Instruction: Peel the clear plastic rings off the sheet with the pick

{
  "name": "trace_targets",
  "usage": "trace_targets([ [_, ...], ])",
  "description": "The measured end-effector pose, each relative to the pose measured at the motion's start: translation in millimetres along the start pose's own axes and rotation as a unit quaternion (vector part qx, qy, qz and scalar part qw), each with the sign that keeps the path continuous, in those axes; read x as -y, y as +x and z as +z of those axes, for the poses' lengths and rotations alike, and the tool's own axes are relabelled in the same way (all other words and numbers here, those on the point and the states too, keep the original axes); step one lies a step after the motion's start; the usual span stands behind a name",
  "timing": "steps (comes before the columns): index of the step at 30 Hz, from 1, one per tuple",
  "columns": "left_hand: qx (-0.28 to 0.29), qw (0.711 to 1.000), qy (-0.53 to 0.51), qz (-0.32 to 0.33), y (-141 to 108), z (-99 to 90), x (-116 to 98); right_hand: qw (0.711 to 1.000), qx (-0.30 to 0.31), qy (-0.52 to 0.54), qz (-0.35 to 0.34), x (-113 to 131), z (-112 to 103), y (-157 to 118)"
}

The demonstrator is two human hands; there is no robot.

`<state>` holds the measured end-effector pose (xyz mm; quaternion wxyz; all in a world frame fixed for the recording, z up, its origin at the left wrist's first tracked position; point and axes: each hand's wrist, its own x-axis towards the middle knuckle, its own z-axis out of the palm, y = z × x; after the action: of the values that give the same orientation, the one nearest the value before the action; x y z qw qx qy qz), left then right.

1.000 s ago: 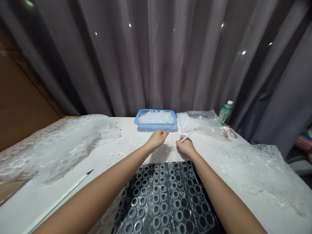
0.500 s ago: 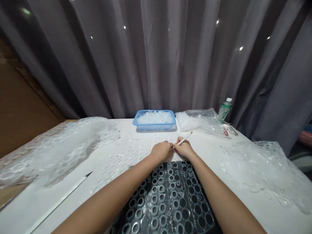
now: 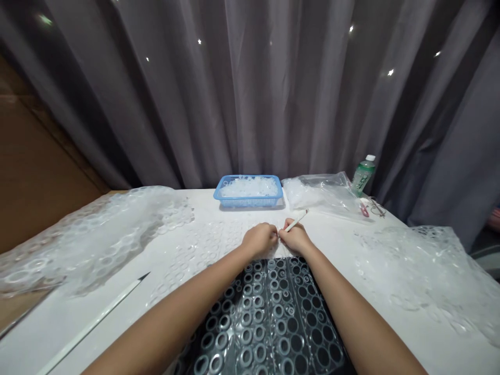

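My left hand (image 3: 260, 240) is closed at the far edge of a black board (image 3: 304, 338), its fingertips pinching something too small to make out. Just right of it, my right hand (image 3: 296, 238) is wrapped round a thin white pen-like tool (image 3: 297, 220), whose upper end points up and right. The two hands' fingertips nearly meet. Clear plastic sheeting with rows of rings (image 3: 247, 317) covers the board between my forearms. More clear ring-patterned sheet (image 3: 191, 252) lies on the white table to the left of my left hand.
Behind the hands stands a blue basket (image 3: 250, 202) of small translucent pieces. A clear bag (image 3: 324, 195) and a bottle (image 3: 363, 175) are at back right. Crumpled plastic sheets lie left (image 3: 105, 234) and right (image 3: 433, 271). A long white pointed strip (image 3: 97, 319) lies front left.
The view has shifted slightly. My left hand's fingers have shifted a little; my right hand keeps the same hold on the white tool.
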<state>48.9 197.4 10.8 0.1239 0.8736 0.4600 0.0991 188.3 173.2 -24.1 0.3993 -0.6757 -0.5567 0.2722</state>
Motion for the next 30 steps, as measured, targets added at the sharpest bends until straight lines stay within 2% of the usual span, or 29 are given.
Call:
trace_targets([
  [4, -0.047, 0.997, -0.05, -0.028, 11.3, -14.4, 11.0, 0.999, 0.002, 0.017, 0.027, -0.5, 3.8, 2.9],
  [7, -0.092, 0.993, -0.053, -0.058, 22.4, -28.7, 19.3, 0.998, 0.0, 0.038, 0.04, -2.8, 7.4, 7.8],
  [9, -0.101, 0.992, -0.044, -0.061, 27.2, -34.4, 22.0, 0.998, -0.008, 0.046, 0.041, -4.8, 9.1, 11.4],
  [12, -0.08, 0.996, -0.02, -0.035, 26.7, -32.8, 20.0, 0.998, -0.013, 0.048, 0.035, -7.7, 10.6, 15.0],
  [19, 0.007, 0.997, 0.064, 0.034, 11.7, -8.9, 6.8, 0.999, -0.015, 0.041, 0.026, -12.9, 12.0, 17.1],
  [25, 0.029, 0.996, 0.08, 0.026, 13.6, -1.1, 3.5, 0.999, -0.023, 0.012, 0.022, -9.7, 10.8, 15.3],
  [30, 0.02, 1.0, 0.02, -0.001, 15.1, -6.7, 5.6, 0.999, -0.033, -0.019, 0.022, -1.0, 7.4, 11.6],
])
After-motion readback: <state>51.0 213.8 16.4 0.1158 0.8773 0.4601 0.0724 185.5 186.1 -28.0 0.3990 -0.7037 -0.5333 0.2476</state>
